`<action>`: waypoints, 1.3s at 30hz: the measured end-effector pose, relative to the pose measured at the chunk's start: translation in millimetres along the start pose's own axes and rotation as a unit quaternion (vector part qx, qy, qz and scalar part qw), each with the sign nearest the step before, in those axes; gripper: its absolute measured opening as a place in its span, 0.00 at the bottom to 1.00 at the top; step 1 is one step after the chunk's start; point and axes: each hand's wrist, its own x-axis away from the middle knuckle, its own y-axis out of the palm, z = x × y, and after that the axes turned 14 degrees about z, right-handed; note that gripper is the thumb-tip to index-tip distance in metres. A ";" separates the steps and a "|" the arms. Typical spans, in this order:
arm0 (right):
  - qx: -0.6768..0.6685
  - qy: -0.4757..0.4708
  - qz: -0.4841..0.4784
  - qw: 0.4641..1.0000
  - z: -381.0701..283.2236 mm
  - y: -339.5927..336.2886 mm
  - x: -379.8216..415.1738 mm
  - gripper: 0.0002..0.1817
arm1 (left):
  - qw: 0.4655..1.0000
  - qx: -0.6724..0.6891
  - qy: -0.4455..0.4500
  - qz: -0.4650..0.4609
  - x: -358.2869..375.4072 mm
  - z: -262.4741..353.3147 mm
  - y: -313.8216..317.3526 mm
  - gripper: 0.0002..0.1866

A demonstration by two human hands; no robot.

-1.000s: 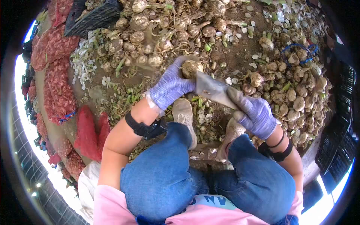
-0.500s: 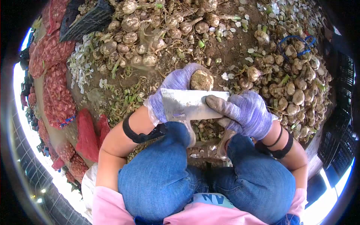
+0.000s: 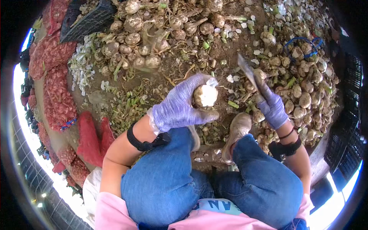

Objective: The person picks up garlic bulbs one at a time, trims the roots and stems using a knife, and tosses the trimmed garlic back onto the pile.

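A garlic bulb (image 3: 207, 96) with a bright white cut face rests in the grip of my left hand (image 3: 178, 102), which wears a purple knitted glove. Over to the right, my gloved right hand (image 3: 271, 106) is closed around a knife; its broad blade (image 3: 247, 68) points up and to the left, seen nearly edge-on. The knife is apart from the bulb. Loose bulbs (image 3: 304, 100) lie in a pile beside and beyond my right hand.
More bulbs (image 3: 133, 23) lie at the top, near a black crate (image 3: 86, 23). Filled red mesh bags (image 3: 59, 96) line the left. Green trimmings (image 3: 134, 97) litter the ground. Black crates (image 3: 345, 134) stand at the right. A blue cord (image 3: 315, 46) lies on the right pile.
The knife and my right hand have moved right, away from the bulb, and the blade has turned upward. The bulb now shows a white cut face.
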 end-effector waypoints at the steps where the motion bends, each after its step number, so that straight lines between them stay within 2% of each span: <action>1: -0.033 0.035 -0.049 0.998 -20.0 -5.0 0.1 0.30 | 0.998 -0.013 0.061 -0.008 -2.7 -4.9 -0.7 0.27; 2: -0.060 0.015 -0.085 0.994 -32.3 -8.7 -2.0 0.30 | 0.992 -0.028 0.125 -0.017 -6.3 -7.5 -2.5 0.25; 3: -0.089 -0.003 -0.122 0.989 -44.6 -12.4 -4.3 0.31 | 0.987 -0.033 0.152 -0.034 -9.2 -8.3 -5.1 0.23; 5: -0.132 -0.022 -0.182 0.974 -65.7 -17.3 -8.6 0.32 | 0.977 -0.040 0.200 -0.064 -9.4 -8.9 -7.6 0.18; 6: -0.145 -0.026 -0.204 0.968 -74.5 -18.4 -10.8 0.32 | 0.979 -0.038 0.193 -0.056 -8.2 -7.2 -5.4 0.14; 8: -0.177 -0.035 -0.213 0.960 -86.4 -16.1 -8.6 0.32 | 0.966 -0.067 0.243 -0.061 -8.6 -6.5 -3.2 0.14; 10: -0.191 0.029 -0.265 0.945 -94.0 -19.5 -11.5 0.33 | 0.958 -0.053 0.277 -0.046 -8.2 -5.9 -2.6 0.14; 12: -0.134 0.114 -0.296 0.939 -66.2 -11.7 -10.0 0.33 | 0.956 0.004 0.293 -0.011 -3.8 -2.7 -3.9 0.14; 13: -0.091 0.162 -0.297 0.937 -34.1 -5.0 -5.8 0.34 | 0.963 -0.004 0.271 0.008 -3.6 -6.1 -13.6 0.13; 15: -0.132 0.186 -0.256 0.940 31.6 6.2 20.4 0.34 | 0.973 -0.016 0.225 0.047 -2.1 -12.5 -32.6 0.14; 16: -0.163 0.200 -0.242 0.935 45.3 11.1 29.1 0.35 | 0.993 0.048 0.030 0.099 -6.6 -23.1 -33.3 0.17; 17: -0.186 0.228 -0.246 0.924 36.1 17.6 31.6 0.35 | 0.968 0.113 -0.172 0.145 -7.2 -29.1 -27.2 0.22; 18: -0.206 0.254 -0.249 0.912 20.0 19.4 31.0 0.35 | 0.972 0.174 -0.130 0.087 -4.4 -23.0 -9.5 0.26; 20: -0.222 0.275 -0.250 0.901 4.7 20.7 25.8 0.36 | 0.981 0.155 0.112 0.039 -25.4 5.8 23.0 0.35; 22: -0.228 0.296 -0.244 0.895 -6.3 20.3 21.7 0.36 | 0.973 0.001 0.230 0.016 -32.8 23.6 22.3 0.39; 23: -0.225 0.298 -0.233 0.898 -8.9 18.4 13.6 0.36 | 0.980 -0.077 0.181 -0.013 -45.6 23.7 6.4 0.38; 25: -0.209 0.279 -0.223 0.910 -10.6 13.0 12.3 0.34 | 0.971 -0.233 -0.047 0.005 -56.6 -9.4 -29.5 0.35; 27: -0.212 0.280 -0.206 0.913 2.1 16.4 17.9 0.33 | 0.858 -0.494 -0.125 -0.063 -64.0 -76.3 -63.6 0.32; 29: -0.209 0.274 -0.219 0.913 -2.0 17.1 15.7 0.33 | 0.760 -0.633 -0.095 -0.113 -61.5 -158.6 -94.2 0.35; 31: -0.198 0.259 -0.237 0.915 -3.8 19.1 13.1 0.33 | 0.696 -0.695 -0.088 -0.160 -55.5 -140.1 -97.2 0.37; 33: -0.194 0.281 -0.230 0.911 -13.1 17.4 12.5 0.33 | 0.677 -0.701 -0.122 -0.187 -53.6 -139.2 -100.4 0.39; 35: -0.184 0.276 -0.219 0.918 -16.4 14.4 8.4 0.32 | 0.706 -0.656 -0.193 -0.184 -66.0 -154.9 -106.8 0.42; 36: -0.176 0.262 -0.210 0.925 -15.5 13.5 7.6 0.32 | 0.839 -0.472 -0.250 -0.104 -63.7 -154.0 -103.4 0.43; 37: -0.169 0.251 -0.203 0.931 -17.4 12.3 7.3 0.32 | 0.920 -0.259 -0.294 -0.020 -56.3 -147.5 -96.4 0.44; 38: -0.148 0.243 -0.192 0.939 -24.5 8.9 4.3 0.32 | 0.944 -0.030 -0.320 0.067 -48.2 -139.9 -89.3 0.45; 39: -0.116 0.176 -0.175 0.962 -28.9 9.1 2.1 0.32 | 0.911 0.199 -0.328 0.151 -40.9 -127.9 -81.9 0.46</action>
